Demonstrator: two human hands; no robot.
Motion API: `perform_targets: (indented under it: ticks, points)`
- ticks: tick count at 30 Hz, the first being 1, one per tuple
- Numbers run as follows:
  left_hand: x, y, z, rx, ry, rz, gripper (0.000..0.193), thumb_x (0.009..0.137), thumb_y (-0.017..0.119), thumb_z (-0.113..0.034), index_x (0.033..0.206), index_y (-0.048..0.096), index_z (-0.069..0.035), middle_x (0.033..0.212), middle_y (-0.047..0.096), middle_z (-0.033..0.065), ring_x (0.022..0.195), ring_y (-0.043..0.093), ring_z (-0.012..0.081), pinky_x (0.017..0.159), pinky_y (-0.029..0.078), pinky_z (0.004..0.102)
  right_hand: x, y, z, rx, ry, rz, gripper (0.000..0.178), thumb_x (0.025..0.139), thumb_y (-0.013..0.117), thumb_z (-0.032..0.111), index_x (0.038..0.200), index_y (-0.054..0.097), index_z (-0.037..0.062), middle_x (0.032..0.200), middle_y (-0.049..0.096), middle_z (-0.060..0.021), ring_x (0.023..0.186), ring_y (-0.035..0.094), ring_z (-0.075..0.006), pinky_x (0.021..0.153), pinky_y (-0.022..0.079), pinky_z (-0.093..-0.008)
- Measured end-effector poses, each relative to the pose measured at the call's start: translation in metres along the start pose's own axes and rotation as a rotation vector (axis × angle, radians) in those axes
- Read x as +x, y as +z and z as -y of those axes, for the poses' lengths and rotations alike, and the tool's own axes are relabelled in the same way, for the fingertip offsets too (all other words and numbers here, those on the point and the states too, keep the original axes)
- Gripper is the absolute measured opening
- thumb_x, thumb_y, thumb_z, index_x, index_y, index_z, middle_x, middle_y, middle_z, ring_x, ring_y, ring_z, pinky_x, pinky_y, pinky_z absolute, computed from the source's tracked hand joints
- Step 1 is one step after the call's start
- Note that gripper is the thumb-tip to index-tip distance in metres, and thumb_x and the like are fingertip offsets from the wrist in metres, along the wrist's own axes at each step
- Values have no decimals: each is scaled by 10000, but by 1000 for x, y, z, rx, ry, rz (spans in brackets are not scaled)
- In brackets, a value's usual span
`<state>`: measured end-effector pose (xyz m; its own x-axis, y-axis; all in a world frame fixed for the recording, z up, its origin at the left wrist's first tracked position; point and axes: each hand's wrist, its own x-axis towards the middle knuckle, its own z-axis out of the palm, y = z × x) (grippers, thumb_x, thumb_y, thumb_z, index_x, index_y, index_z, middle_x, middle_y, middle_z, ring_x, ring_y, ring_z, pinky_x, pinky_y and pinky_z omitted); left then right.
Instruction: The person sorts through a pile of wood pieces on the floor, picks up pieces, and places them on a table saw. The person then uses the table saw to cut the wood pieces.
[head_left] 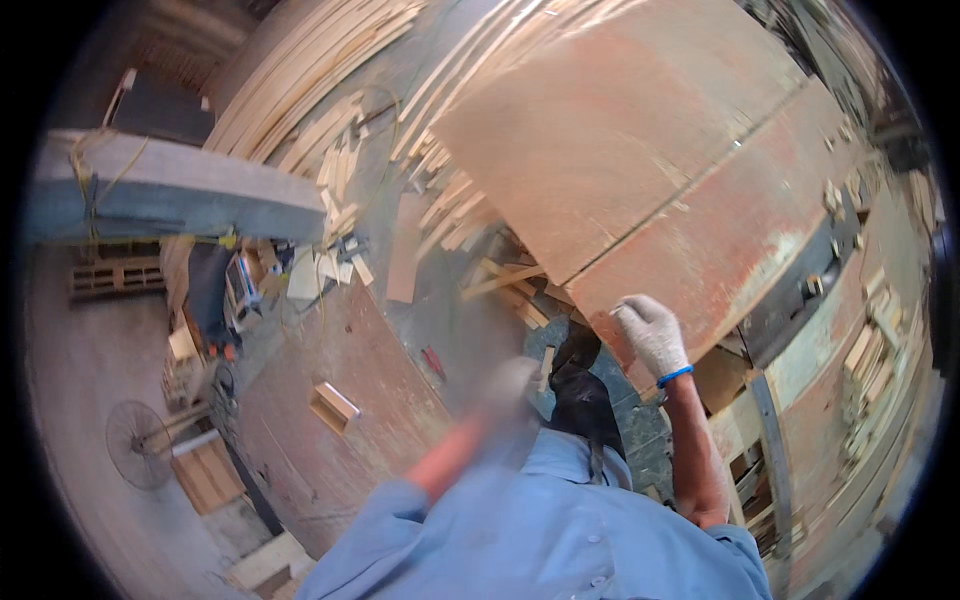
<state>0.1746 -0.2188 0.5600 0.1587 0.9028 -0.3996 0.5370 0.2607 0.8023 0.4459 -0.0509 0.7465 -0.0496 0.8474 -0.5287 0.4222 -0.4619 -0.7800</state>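
The gloved fingers of the right hand [652,335] curl together over the near corner of the big reddish plywood sheet [640,160], gripping its edge; the white glove ends in a blue cuff, and the bare forearm runs down from it to a blue shirt sleeve. The left hand [505,385] is a motion blur just left of that same corner and lower, so whether its fingers are spread or closed cannot be told; it looks apart from the sheet.

The plywood sheet spreads up and to the right from the gripped corner, a straight seam or saw line crossing it on the slant. Under its near edge lies a heap of pale wood offcuts [500,285]. Left of the sheet, across a strip of dusty floor, a second reddish board [340,400] lies flat with a small wooden block [333,403] on it. Further left of the sheet stand a round fan [140,445] and a grey concrete beam [170,195].

By the look of it, the step in hand is shifting or steadying the sheet by its corner. The next move seems to call for the blurred hand to find a hold on the near edge so the wide panel does not twist
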Motion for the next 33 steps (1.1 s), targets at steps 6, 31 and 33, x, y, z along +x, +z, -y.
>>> perform_targets:
  ticks: [6, 31, 33]
  points:
    - [32, -4, 17, -572, -434, 173, 317, 1054, 619, -289, 1219, 677, -25, 1006, 711, 63, 878, 663, 171, 775, 532, 341, 119, 35, 54, -289, -349, -264, 330, 997, 701, 285, 1168, 736, 6, 1088, 759, -192, 1041, 726, -331, 941, 551, -413]
    - [8, -320, 216, -24, -127, -175, 244, 1061, 621, -257, 1124, 705, -37, 938, 739, 95, 795, 712, 208, 713, 571, 361, 245, 151, 74, -847, -483, -856, 274, 1003, 714, 282, 1183, 725, 75, 1282, 718, -148, 1244, 643, -348, 1097, 475, -461]
    - [19, -352, 173, 69, -155, -159, 215, 1020, 620, -221, 1102, 712, -44, 978, 745, 118, 860, 725, 254, 778, 582, 385, 239, 152, 88, -855, -440, -829, 273, 1002, 711, 276, 1181, 725, 70, 1275, 723, -147, 1241, 645, -348, 1092, 476, -458]
